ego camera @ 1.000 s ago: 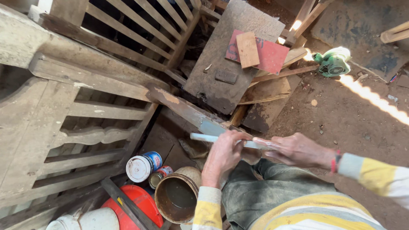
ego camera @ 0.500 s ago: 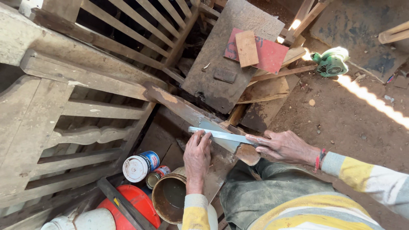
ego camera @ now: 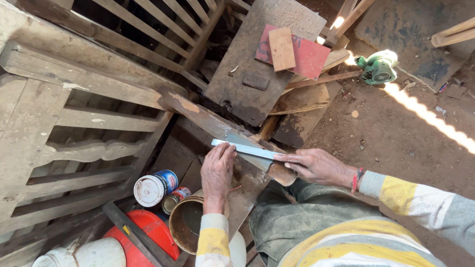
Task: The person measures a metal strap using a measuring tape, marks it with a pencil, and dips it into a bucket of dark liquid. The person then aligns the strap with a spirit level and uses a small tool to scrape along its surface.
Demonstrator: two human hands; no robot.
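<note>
Holding: both hands keep a thin, flat metal strip (ego camera: 242, 147) lying across a slanted wooden plank (ego camera: 208, 121).
Left hand: the left hand (ego camera: 217, 170) lies flat with its fingers close together, and the fingertips press on the left part of the strip.
Right hand: the right hand (ego camera: 314, 165) is stretched out flat, and its fingertips pinch the right end of the strip against a small wood block (ego camera: 282, 174).
Where the strip is: it sits between the two hands, touching both, just above the person's knees (ego camera: 287, 217).
Step now: it looks like the strip is being lined up and held steady on the plank.
Next move needs: I think the strip must stay flat and not slide, so both hands have to press evenly and move slowly.
Near the left hand: a rusty round tin (ego camera: 190, 225) stands just below the wrist, and a white-and-blue can (ego camera: 154, 187) lies beside it.
Further off: a red lid (ego camera: 148, 237) lies near the tin, a green power tool (ego camera: 377, 68) rests on the dirt floor (ego camera: 396, 133), and a red board (ego camera: 309, 55) lies on a grey slab (ego camera: 257, 74).
Left side: an old wooden frame (ego camera: 74, 128) with slats fills that part of the view.
</note>
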